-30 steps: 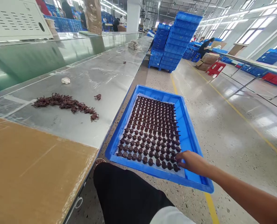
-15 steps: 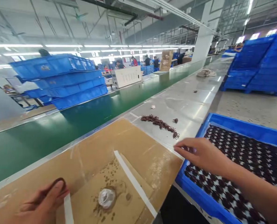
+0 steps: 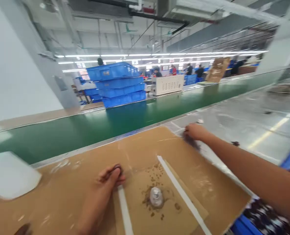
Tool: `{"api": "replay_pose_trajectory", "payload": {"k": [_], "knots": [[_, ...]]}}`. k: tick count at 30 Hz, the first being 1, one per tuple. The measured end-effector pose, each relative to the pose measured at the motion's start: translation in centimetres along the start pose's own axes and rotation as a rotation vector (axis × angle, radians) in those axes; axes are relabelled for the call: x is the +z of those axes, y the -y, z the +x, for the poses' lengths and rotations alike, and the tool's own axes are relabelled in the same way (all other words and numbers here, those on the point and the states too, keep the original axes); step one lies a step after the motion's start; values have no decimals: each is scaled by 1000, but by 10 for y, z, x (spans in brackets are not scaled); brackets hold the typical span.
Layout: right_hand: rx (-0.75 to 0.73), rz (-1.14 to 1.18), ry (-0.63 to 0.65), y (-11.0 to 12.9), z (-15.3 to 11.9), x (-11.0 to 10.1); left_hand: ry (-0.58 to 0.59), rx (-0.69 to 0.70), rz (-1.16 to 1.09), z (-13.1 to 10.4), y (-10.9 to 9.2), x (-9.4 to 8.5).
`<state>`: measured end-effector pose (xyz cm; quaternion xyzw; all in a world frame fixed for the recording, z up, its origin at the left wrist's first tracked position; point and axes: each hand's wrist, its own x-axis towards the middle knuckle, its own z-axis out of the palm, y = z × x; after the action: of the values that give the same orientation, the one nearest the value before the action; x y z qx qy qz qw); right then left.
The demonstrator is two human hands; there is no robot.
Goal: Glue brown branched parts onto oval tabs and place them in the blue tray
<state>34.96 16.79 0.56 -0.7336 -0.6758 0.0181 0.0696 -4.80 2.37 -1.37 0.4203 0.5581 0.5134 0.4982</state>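
Brown cardboard point(image 3: 145, 150) lies under the left hand point(image 3: 108, 181), which pinches a small dark round piece point(image 3: 117, 167).
The right hand point(image 3: 195, 131) bends over a blurred dark pile point(image 3: 191, 142) at the cardboard's edge; I cannot tell whether it grips any. A loosened left pinch could drop the round piece near the whitish knob point(image 3: 156, 196), and a hurried right hand might scatter the pile across the metal desk point(image 3: 224, 119).

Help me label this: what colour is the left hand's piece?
The piece is dark brown, best seen in the head view.
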Motion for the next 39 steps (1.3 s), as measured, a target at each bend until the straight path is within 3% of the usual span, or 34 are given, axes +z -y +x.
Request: {"api": "replay_pose_trajectory", "payload": {"k": [5, 9, 13, 15, 17, 20, 24, 27, 30, 33, 39], "knots": [[3, 193, -71, 13, -2, -14, 58, -2, -103, -1, -2, 3], [-66, 583, -116, 60, -24, -37, 29, 3, -83, -1, -2, 5], [-345, 1026, 119, 115, -55, -46, -7, 82, -88, 2, -3, 6], [-506, 1258, 306, 131, -71, -43, -51, 113, -102, 3, -4, 5], [-577, 1372, 474, 138, -84, -34, -82, 99, -113, 4, -6, 3], [-512, 1341, 588, 137, -98, -22, -72, 49, -107, 2, -8, 2], [-492, 1247, 572, 135, -108, -19, -36, 22, -21, -1, -7, 1], [-501, 1271, 590, 136, -112, -21, -20, 76, 109, -2, -4, 2], [-490, 1258, 608, 138, -116, -21, 38, 109, 81, -2, -3, 4], [-480, 1163, 614, 139, -121, -22, 82, 50, 41, -2, -5, 8], [-617, 864, 534, 141, -134, -27, 14, 9, 98, -2, -5, 8]]}}
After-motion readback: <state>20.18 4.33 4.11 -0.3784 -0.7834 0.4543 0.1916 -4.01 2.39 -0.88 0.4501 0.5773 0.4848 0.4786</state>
